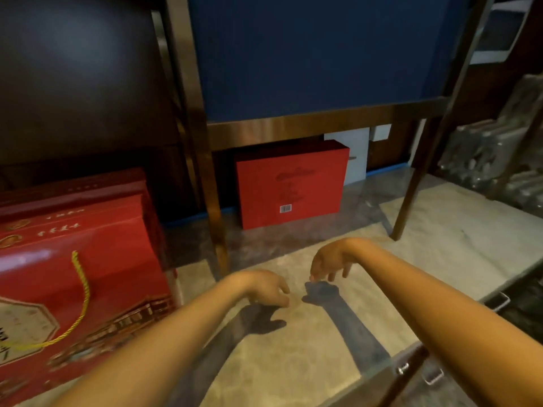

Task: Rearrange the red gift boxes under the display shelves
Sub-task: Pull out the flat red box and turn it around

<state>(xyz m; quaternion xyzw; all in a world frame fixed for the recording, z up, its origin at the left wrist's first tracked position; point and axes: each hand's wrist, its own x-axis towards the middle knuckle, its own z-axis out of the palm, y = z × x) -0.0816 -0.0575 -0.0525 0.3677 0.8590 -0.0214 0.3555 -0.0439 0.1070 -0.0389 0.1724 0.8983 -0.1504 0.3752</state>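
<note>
Just in front of the wooden stand (pixel 216 230): left hand (pixel 266 287) and right hand (pixel 327 264), both empty, palms down, fingers hanging loosely curled. Close together but not touching, the right one a bit nearer the stand. Hovering over the marble-looking tabletop (pixel 293 365), with dark shadows right under them.

Left of the stand, right up against its front leg: big red gift box (pixel 117 259) sitting on the tabletop, yellow cord handle (pixel 87 292) draped across its face. Near the left hand, not touched.

Behind the stand, under the blue board (pixel 308 54) it carries: smaller red box (pixel 291 186) standing upright, barcode sticker (pixel 285 208) low on the front. Well apart from both hands.

Off to the stand's right and nearer the camera, past the tabletop edge: a couple of metal pull handles (pixel 499 301).
</note>
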